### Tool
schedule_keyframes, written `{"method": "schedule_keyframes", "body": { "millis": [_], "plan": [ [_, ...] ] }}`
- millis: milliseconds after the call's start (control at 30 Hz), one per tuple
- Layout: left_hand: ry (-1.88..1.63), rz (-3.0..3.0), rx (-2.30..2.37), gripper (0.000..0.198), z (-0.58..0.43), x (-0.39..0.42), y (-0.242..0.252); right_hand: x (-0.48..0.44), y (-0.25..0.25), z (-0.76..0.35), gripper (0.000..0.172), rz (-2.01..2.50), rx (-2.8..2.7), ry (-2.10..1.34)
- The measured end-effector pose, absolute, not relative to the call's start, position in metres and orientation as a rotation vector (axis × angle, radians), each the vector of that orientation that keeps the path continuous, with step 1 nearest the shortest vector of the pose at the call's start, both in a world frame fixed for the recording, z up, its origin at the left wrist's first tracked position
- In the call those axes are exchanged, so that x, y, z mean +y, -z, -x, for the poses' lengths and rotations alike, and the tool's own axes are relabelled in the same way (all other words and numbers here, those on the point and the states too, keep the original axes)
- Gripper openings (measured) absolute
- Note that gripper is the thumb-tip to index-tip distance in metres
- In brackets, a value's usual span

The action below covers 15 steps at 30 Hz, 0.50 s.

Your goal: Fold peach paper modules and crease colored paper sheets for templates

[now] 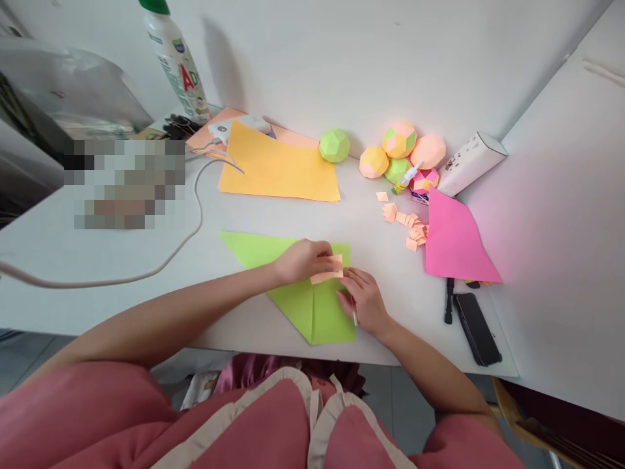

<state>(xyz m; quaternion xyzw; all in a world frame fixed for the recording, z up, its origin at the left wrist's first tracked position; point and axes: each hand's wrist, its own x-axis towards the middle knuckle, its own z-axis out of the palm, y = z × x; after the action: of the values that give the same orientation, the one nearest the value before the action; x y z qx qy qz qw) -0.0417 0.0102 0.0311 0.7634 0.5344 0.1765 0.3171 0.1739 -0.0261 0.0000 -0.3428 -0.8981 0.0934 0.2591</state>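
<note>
Over a folded green sheet [334, 322] near the table's front edge, my left hand [303, 260] has its fingers closed on a small peach paper piece [325, 277]. My right hand [366, 299] is at the right end of that piece, its fingers bent. A thin red and white stick-like tool [354, 311] sticks out below the right palm, held in that hand. Small peach paper pieces [411, 244] lie in a loose pile to the right, beside a pink sheet [454, 241].
Behind are an orange sheet [283, 169], a green paper ball [334, 145], several colourful paper balls [399, 139] and a white box [471, 163]. A cable [195, 228] crosses the left side. A bottle [178, 68] stands back left; a black phone [476, 329] lies right.
</note>
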Motion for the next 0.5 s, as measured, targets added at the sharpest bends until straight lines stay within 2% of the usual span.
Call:
{"method": "schedule_keyframes", "body": {
  "millis": [133, 200, 400, 500],
  "plan": [
    [-0.299, -2.171, 1.438, 0.025, 0.021, 0.021, -0.019, -0.015, 0.002, -0.182, 0.014, 1.073, -2.080, -0.497],
    [-0.244, -2.222, 1.445, 0.027, 0.016, 0.028, -0.015, -0.008, 0.003, -0.187, 0.012, 1.114, -1.981, -0.499],
    [-0.181, -2.315, 1.435, 0.065, 0.016, 0.035, -0.007, 0.021, 0.000, -0.198, 0.021, 0.655, -2.386, -0.242],
    [-0.357, -2.364, 1.423, 0.068, 0.021, 0.026, 0.003, 0.031, 0.002, -0.199, 0.026, 0.492, -2.568, -0.179]
  ]
}}
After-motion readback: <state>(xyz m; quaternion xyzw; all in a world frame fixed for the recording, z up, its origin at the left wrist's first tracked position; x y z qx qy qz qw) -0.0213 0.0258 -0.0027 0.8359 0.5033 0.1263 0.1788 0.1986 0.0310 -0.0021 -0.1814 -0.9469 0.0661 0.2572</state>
